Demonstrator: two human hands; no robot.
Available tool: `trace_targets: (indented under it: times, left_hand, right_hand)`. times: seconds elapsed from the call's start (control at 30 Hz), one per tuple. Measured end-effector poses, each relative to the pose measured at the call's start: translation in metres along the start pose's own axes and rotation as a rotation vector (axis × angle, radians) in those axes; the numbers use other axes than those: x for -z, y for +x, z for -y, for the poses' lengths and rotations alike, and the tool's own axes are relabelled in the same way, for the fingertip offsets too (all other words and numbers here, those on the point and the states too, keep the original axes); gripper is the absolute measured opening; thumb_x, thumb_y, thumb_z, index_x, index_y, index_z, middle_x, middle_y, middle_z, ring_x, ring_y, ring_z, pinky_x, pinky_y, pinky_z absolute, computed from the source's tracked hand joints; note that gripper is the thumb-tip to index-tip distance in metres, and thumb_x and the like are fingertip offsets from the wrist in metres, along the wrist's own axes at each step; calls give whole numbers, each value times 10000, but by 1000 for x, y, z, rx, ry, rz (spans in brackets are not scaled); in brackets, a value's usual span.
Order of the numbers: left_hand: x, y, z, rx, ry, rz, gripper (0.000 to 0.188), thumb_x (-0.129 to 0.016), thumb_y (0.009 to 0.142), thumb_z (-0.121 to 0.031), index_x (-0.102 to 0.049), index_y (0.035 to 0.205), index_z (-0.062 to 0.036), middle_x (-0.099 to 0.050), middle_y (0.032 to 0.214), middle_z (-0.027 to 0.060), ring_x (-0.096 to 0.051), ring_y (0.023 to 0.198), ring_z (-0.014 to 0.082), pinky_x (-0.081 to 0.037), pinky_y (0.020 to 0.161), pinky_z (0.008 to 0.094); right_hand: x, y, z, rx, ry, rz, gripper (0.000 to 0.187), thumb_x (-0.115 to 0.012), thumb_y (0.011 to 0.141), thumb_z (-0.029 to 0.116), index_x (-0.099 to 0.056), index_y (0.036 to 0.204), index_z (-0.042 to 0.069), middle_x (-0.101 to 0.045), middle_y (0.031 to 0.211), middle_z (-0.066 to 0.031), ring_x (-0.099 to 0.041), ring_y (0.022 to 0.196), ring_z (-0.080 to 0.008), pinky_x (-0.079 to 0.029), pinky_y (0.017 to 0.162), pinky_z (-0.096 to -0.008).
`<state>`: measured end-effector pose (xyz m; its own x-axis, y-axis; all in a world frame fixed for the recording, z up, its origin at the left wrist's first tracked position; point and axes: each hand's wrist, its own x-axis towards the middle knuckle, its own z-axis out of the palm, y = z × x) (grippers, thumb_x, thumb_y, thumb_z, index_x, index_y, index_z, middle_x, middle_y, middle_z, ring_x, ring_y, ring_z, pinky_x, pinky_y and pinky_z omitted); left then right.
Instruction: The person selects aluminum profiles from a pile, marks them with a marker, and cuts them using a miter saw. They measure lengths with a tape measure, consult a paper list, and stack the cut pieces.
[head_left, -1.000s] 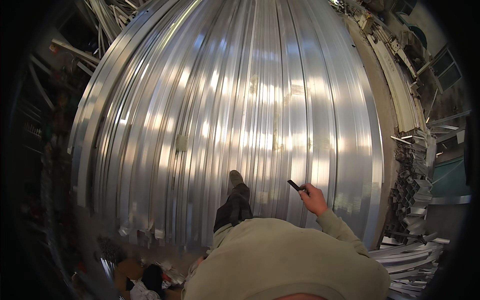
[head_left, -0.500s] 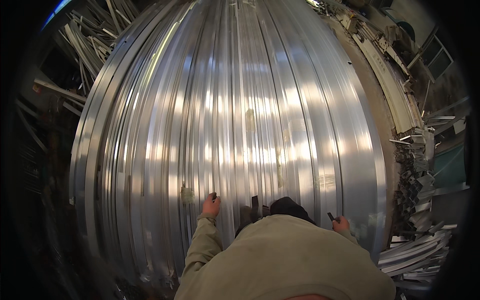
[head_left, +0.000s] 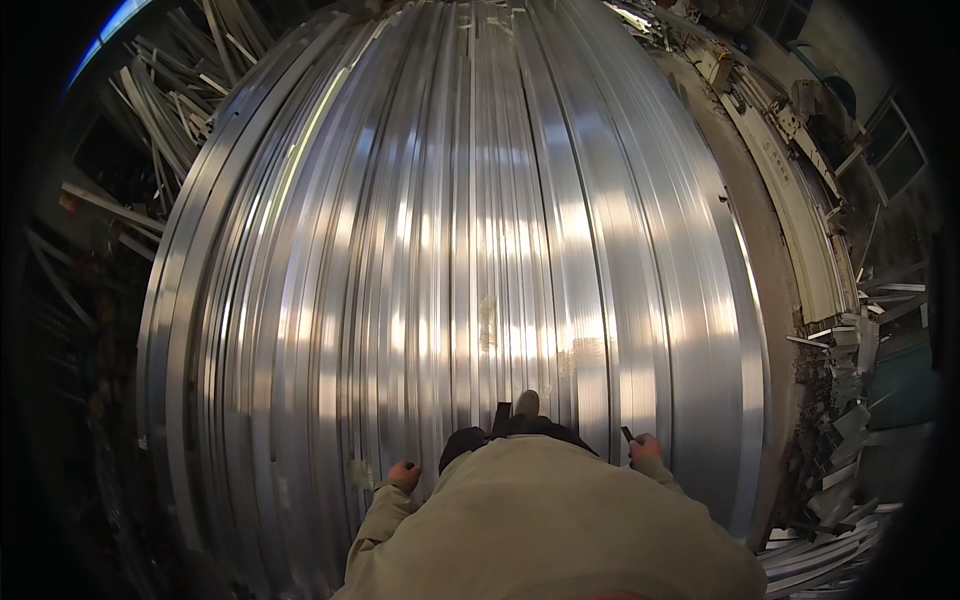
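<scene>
My left hand (head_left: 403, 477) is closed, low over the long silver metal profiles (head_left: 636, 250); a small dark bit shows at its fingers, too small to name. On the other side of my body, my right hand (head_left: 646, 449) grips a short, dark, flat strip-like object (head_left: 627, 434) that sticks up past the fingers. Its exact kind does not show. Between the hands, one shoe (head_left: 527, 403) points forward on the profiles, beside a hanging black strap (head_left: 502, 418).
Side by side, the profiles run away from me. Loose metal lengths (head_left: 155, 125) lean at the far left. A long pale beam or machine part (head_left: 775, 190) lies along the right, with piled offcuts (head_left: 835, 480) nearer me. A pale patch (head_left: 361, 474) marks the profiles near my left hand.
The profiles' marks have slid toward me as I move forward. A shoe now shows ahead of my body. My left hand has swung back, and my right hand sits farther left in view.
</scene>
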<state>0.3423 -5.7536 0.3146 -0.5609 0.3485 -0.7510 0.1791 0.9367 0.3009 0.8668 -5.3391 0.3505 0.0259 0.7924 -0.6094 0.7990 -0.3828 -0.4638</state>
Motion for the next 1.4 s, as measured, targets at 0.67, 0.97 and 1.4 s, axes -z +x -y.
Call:
trace_targets:
  times: [0.67, 0.97, 1.4]
  left_hand:
    - [284, 392, -414, 7, -135, -16, 564, -692, 966, -378, -674, 1385, -1, -699, 1364, 244, -653, 1294, 414, -517, 1113, 490]
    - [516, 608, -686, -244, -162, -163, 581, -626, 1020, -389, -624, 1427, 25, -659, 1404, 281, -624, 1316, 444, -508, 1116, 517]
    - [603, 820, -909, -140, -228, -181, 542, -670, 982, -378, -682, 1348, 21, -712, 1328, 260, -666, 1258, 431, -529, 1087, 494]
  right_hand:
    - [-12, 403, 644, 362, -144, 117, 273, -704, 966, 234, -719, 1163, 46, -765, 1030, -195, -741, 973, -366, -590, 862, -472]
    - [39, 533, 656, -35, -57, 72, 276, -679, 948, 167, -722, 1144, -22, -743, 878, -194, -722, 671, -273, -608, 619, -453]
    - [55, 987, 1133, 361, -92, -48, 253, -660, 1020, 160, -674, 1212, -4, -725, 841, -125, -660, 607, -213, -538, 534, -407]
